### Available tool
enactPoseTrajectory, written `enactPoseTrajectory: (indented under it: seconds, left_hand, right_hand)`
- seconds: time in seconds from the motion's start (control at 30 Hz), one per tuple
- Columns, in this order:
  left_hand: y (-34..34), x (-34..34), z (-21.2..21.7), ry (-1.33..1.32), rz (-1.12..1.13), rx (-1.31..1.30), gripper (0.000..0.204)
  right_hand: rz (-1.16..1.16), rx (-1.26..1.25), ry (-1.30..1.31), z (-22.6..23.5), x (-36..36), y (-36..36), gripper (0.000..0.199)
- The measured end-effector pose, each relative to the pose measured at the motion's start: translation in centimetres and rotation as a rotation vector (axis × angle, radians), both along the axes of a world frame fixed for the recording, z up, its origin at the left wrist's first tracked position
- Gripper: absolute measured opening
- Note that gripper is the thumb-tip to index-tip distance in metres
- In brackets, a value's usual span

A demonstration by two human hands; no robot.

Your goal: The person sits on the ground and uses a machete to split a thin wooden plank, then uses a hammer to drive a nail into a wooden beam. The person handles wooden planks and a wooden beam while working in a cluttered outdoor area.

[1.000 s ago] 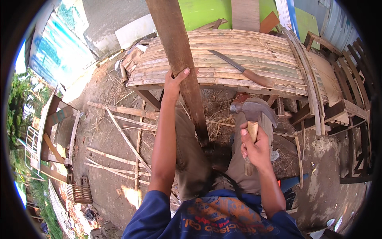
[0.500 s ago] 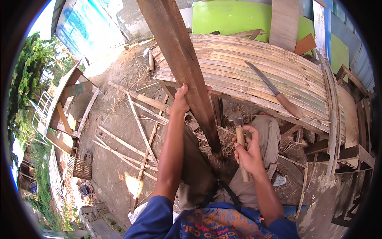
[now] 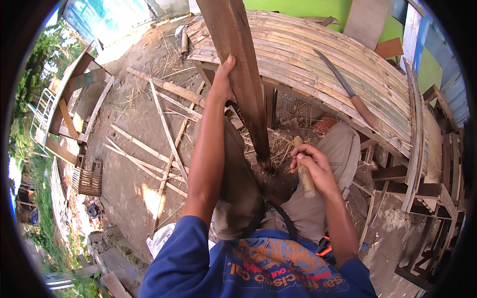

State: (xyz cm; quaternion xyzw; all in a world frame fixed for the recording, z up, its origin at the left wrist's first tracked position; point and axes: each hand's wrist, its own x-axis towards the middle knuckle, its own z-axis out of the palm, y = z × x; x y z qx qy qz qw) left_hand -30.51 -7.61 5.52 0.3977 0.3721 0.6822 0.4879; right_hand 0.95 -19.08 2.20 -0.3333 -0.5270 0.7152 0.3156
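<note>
A long dark-brown wooden beam [image 3: 233,44] stands tilted in front of me, its lower end on the ground between my legs. My left hand [image 3: 223,82] grips its left side, thumb up along the near face; the other fingers are hidden behind the wood. In my right hand [image 3: 315,166] is a hammer [image 3: 303,176], held by its pale wooden handle. The head points away from me, low and blurred against the ground, right of the beam's foot. A long knife [image 3: 345,89] with a wooden handle lies on the bamboo-slat bench [image 3: 293,57] ahead.
Several bamboo strips [image 3: 144,166] and a thicker pole [image 3: 169,88] lie on the dirt at left. Past them stand a wooden frame [image 3: 69,109] and a slatted crate [image 3: 89,181]. Wooden furniture parts [image 3: 437,193] crowd the right. Boards [image 3: 367,22] lean behind the bench.
The view has tipped downward, so the bench and ground sit higher. The hammer has swung so its head points farther away and lower. My left hand still holds the beam.
</note>
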Motion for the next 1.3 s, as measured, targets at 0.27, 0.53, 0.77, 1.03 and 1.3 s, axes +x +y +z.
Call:
enactPoseTrajectory:
  seconds: [0.27,0.53,0.77,1.03,1.3]
  left_hand:
    - [0.4,-0.5,0.5,0.08,-0.033,0.12,0.066]
    - [0.7,0.2,0.7,0.186,0.183,0.024,0.061]
    - [0.9,-0.4,0.5,0.156,0.133,0.027,0.065]
    - [0.1,-2.3,-2.6,-0.087,-0.005,0.006,0.09]
    - [0.6,-2.0,-4.5,-0.068,-0.047,0.026,0.082]
  right_hand:
    - [-0.01,-0.149,0.216,-2.5,-0.1,-0.4,0.037]
    - [0.069,0.277,0.114,-1.1,-0.9,-1.5,0.037]
    - [-0.175,0.175,-0.116,-2.5,-1.7,-1.1,0.034]
    - [-0.296,1.066,-0.434,3.9,-2.6,2.8,0.03]
    - [-0.246,0.536,0.426,8.5,-6.9,4.0,0.034]
